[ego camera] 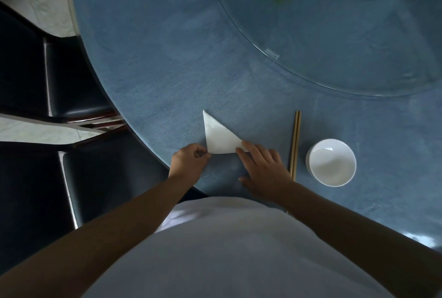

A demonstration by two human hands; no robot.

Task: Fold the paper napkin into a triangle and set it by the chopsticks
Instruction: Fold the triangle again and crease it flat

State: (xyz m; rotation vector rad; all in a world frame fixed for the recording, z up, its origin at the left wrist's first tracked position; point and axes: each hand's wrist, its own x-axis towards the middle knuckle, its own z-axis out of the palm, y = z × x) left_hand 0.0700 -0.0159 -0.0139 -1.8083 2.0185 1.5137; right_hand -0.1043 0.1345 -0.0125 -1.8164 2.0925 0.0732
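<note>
- The paper napkin [219, 138] is seen as a white, flat triangle, already folded.
- Its edges look sharp and neat, and its top side is smooth with a soft shine.
- It is laid on the blue table [155, 58], near the table's front edge, right in front of the person.
- One sharp corner is pointed away from the person, toward the far side of the table.
- Its left edge is run almost straight away from the person, and its bottom edge is run side to side.
- The longest edge is slanted from the far corner down to the right corner.
- The bottom left corner is pinched by the left hand [189, 162] between the thumb and curled fingers.
- The bottom right corner is pressed down by the fingertips of the right hand [264, 169], which is spread flat and wide on the table with nothing held inside it.
- The wooden chopsticks [294, 144] are laid side by side to the right of the napkin, close but not touching it, and pointed away from the person.
- A white bowl [332, 162] is set just right of the chopsticks.
</note>
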